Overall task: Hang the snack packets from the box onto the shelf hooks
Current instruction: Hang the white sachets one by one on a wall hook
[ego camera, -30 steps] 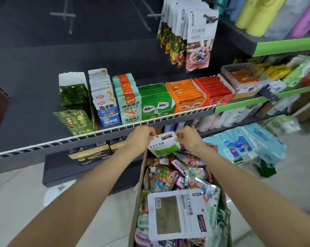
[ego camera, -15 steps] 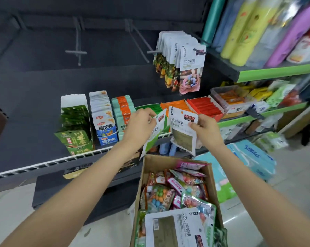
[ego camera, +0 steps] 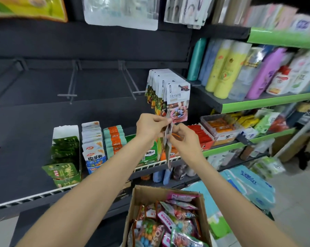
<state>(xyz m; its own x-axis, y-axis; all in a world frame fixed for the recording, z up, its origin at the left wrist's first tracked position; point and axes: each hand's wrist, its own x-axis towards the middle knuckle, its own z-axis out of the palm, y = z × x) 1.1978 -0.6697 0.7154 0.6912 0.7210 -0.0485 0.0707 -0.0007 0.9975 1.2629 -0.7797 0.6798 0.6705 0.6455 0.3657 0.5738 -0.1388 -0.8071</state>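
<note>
Foil packets point(ego camera: 168, 139), seen edge-on, hang pinched between the left hand point(ego camera: 149, 126) and the right hand point(ego camera: 183, 139), both gripping their top edges. Just above the hands, a row of hung packets point(ego camera: 177, 98) fills one hook. Below the forearms sits the cardboard box point(ego camera: 147, 193), full of snacks.

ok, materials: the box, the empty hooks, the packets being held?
Box: brown corrugated cardboard, matte, with a raw top edge. Empty hooks: look like thin metal wire with a dark matte coat. Packets, pinched by left hand and right hand: thin printed pouches, probably plastic film; too blurred to be sure.
</note>
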